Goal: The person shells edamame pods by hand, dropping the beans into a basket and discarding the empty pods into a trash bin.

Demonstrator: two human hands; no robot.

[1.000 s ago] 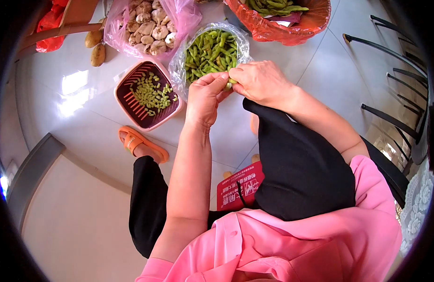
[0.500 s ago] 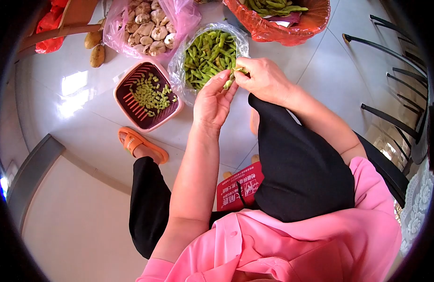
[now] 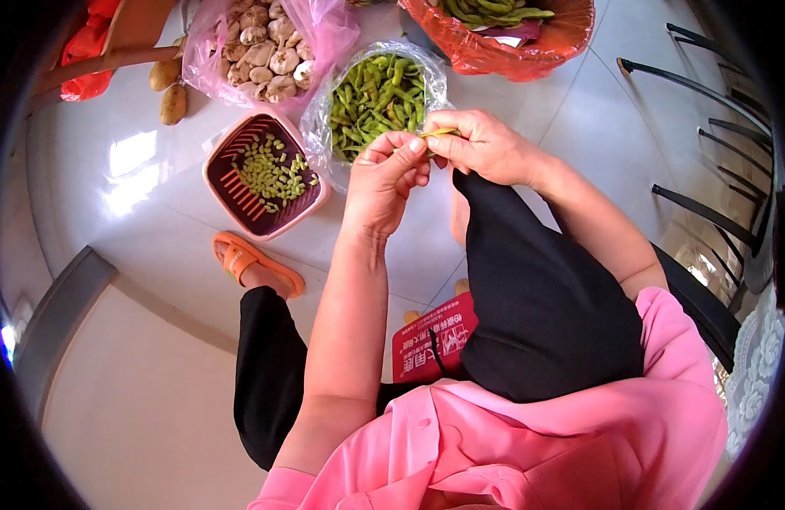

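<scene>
A soybean pod [image 3: 442, 133] is pinched between both my hands, its yellow-green edge showing at the fingertips. My left hand [image 3: 385, 180] is closed, its thumb and forefinger pressed on the pod's near end and the other fingers curled. My right hand [image 3: 487, 149] grips the other end, fingers folded; any beans inside are hidden. Just beyond my hands, green pods [image 3: 377, 104] fill a clear plastic bag [image 3: 317, 127]. Left of it, a pink basket [image 3: 265, 232] with a dark inside holds several shelled green beans [image 3: 272, 174].
A pink bag [image 3: 207, 64] of garlic bulbs [image 3: 283, 61] stands at the back, with potatoes [image 3: 173, 104] on its left. An orange-red bag [image 3: 528, 64] holding pods and scraps is at the back right. Black metal legs [image 3: 702, 200] line the right side. An orange slipper [image 3: 255, 265] is on my left foot.
My left hand has turned from palm up to curled, its thumb now over the pod. Both hands stay close together near the bag, and the basket is as before.
</scene>
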